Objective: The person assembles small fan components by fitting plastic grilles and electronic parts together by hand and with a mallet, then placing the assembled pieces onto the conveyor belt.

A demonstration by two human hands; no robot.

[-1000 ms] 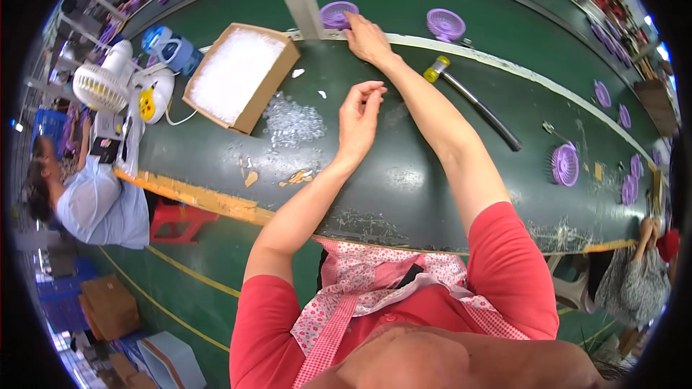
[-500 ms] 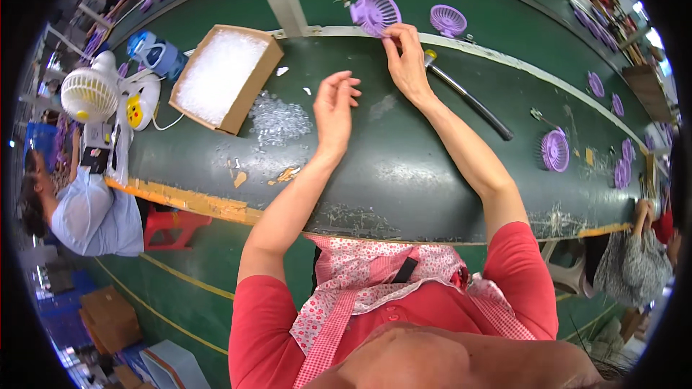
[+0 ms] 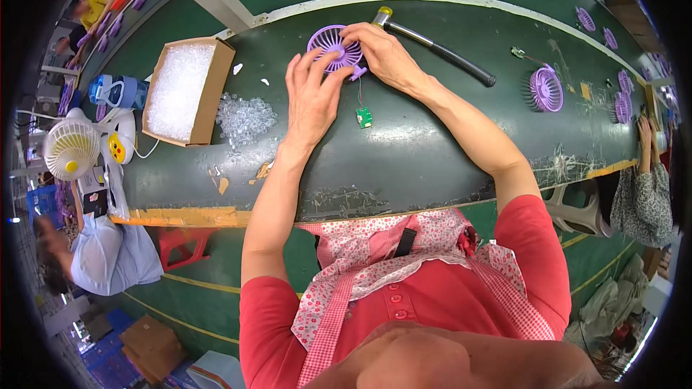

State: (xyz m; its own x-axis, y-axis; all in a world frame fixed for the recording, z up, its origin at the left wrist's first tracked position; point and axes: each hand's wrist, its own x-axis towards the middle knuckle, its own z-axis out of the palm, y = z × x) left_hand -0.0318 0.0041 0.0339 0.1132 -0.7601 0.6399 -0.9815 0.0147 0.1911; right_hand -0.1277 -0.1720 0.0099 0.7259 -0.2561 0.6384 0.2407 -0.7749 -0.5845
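The purple fan (image 3: 333, 40) is to the right of the brown box (image 3: 204, 101), up in both hands; the right hand (image 3: 389, 57) has its fingers bent around the far right side of the fan's round cage and is gripping it; the left hand (image 3: 312, 97) comes in from the box's side, its fingers bent and spread, with the tips on the near part of the cage — I cannot tell if they pinch it or only touch it. A thin wire (image 3: 360, 91) hangs from the fan's short stem; at its end is a small green board (image 3: 364, 117), also to the right of the box.

The box is full of clear little bits (image 3: 176, 86); a loose heap of clear pieces (image 3: 245, 119) lies just beside it, on its right, on the dark green table (image 3: 404, 166). Farther right of the box, past the fan, lies a hammer (image 3: 440, 49) with a yellow head and a dark grip; well apart from the box on that same side is another purple fan (image 3: 546, 90), lying on the table — to the left of the box are a blue jug (image 3: 119, 92) and a white fan (image 3: 72, 148).
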